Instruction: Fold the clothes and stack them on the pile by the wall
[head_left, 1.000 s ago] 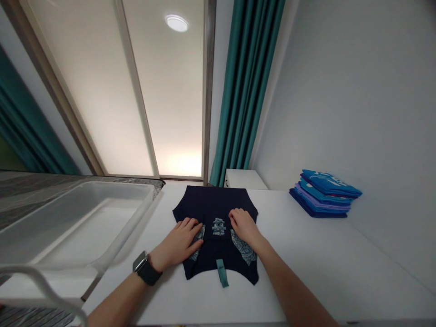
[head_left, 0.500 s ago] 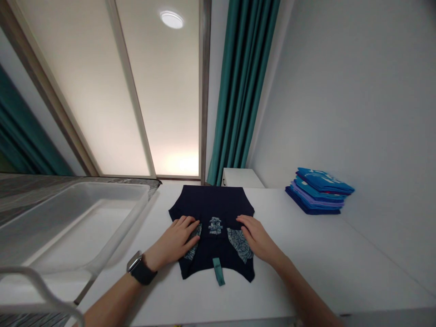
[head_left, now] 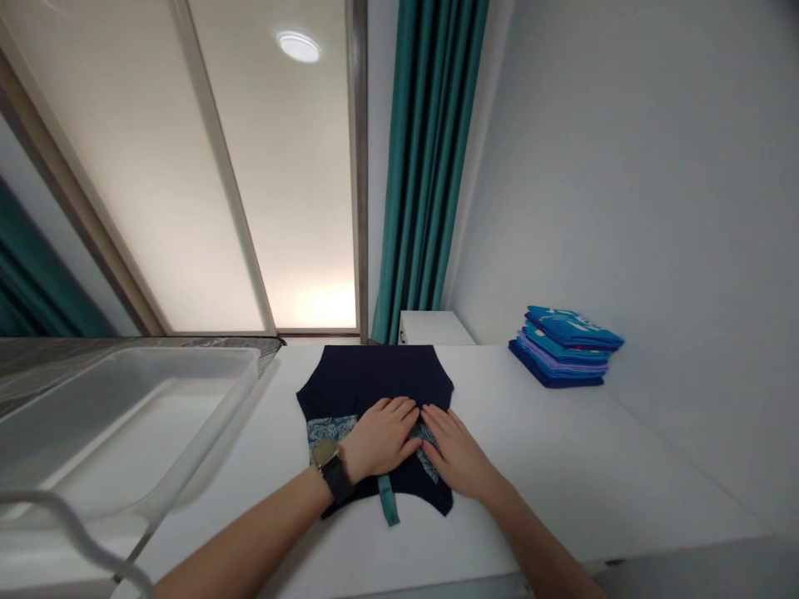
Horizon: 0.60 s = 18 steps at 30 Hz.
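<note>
A dark navy garment point(head_left: 374, 378) with pale blue printed patches lies partly folded on the white table point(head_left: 562, 466). A teal tag point(head_left: 388, 499) sticks out from its near edge. My left hand point(head_left: 380, 437), with a watch on the wrist, lies flat on the middle of the garment, fingers stretched out. My right hand point(head_left: 455, 449) lies flat beside it on the garment's right part, fingers extended and nearly touching the left hand.
A stack of folded blue and purple clothes point(head_left: 565, 345) sits at the table's far right by the wall. A clear plastic bin point(head_left: 125, 416) stands at the left. A small white cabinet point(head_left: 430, 327) and teal curtains point(head_left: 424, 166) are behind.
My left hand has slid right from the garment's left part to its middle, uncovering a printed patch at the left. My right hand has drawn slightly nearer.
</note>
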Each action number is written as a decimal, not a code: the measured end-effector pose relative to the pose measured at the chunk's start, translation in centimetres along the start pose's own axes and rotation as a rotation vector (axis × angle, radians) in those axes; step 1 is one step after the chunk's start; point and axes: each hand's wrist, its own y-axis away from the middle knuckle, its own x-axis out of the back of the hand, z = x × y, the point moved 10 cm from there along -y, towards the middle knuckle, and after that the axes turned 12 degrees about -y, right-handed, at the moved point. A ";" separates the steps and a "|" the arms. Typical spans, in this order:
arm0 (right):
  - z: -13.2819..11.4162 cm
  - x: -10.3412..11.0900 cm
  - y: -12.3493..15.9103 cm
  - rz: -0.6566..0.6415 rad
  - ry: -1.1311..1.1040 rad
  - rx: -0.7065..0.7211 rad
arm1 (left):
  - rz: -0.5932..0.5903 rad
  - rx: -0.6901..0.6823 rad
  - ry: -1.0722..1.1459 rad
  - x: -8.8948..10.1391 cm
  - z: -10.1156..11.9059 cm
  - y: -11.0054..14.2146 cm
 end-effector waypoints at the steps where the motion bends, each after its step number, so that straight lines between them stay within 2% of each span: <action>1: -0.1 0.0 0.0 0.003 0.014 -0.002 | 0.002 0.013 0.004 -0.2 -0.1 -0.1; 8: -0.6 0.4 0.2 -0.003 0.029 -0.028 | 0.007 0.075 0.027 -1.5 -0.6 0.4; 18: -1.4 0.5 2.7 -0.015 0.042 -0.016 | 0.001 0.085 0.029 -1.9 -0.4 0.5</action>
